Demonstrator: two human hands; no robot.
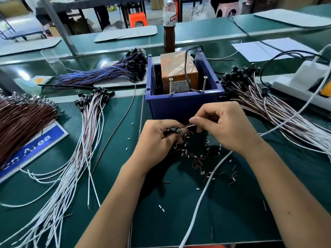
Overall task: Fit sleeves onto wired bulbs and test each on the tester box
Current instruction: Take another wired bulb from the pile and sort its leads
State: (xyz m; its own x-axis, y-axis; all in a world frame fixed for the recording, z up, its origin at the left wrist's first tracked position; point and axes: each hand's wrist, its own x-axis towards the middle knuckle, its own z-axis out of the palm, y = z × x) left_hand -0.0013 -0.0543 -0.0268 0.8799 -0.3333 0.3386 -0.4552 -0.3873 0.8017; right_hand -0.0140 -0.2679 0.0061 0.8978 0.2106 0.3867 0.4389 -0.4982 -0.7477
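Bulb [174,130] pinched in left hand [157,140] above bench [232,212]; right hand [222,126] pinches its thin leads [189,125] (sleeve not discernible). Judgement: light, limp wire, fragile; grip by black holder.

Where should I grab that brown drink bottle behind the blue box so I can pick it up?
Grab the bottle around its middle, where the label is, coming from the side. It stands upright and is tall and thin, so a hand wrapped around the round body holds it steadier than fingers on the small cap. The blue box blocks the front, so reach over it.
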